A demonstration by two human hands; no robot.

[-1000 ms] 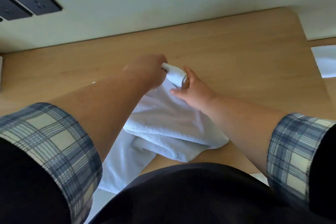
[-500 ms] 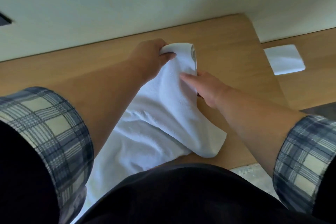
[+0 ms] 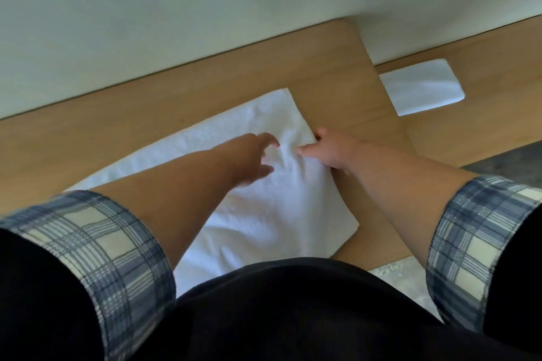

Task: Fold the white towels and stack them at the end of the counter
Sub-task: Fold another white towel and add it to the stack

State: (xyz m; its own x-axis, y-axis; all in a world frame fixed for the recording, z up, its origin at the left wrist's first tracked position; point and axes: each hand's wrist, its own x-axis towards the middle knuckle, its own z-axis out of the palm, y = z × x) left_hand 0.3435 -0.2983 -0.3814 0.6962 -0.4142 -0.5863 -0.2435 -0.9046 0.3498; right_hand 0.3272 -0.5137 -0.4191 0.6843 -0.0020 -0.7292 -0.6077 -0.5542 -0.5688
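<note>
White towel (image 3: 272, 202) lies spread on the wooden counter (image 3: 337, 73) under both hands, its far corner just beyond the fingertips and its near part hidden behind the person's body. Bare wood shows ahead of the hands up to the wall (image 3: 205, 23), and to the right of the right hand as far as the counter's slanted side edge. Past that edge, well right of both hands, a folded towel (image 3: 422, 86) sits on a second wooden surface. Left hand (image 3: 255, 155), blurred, reaches forward with fingers spread and rests on the cloth. Right hand (image 3: 334, 149) pinches the towel's right edge, thumb on top, fingers curled at the edge.
</note>
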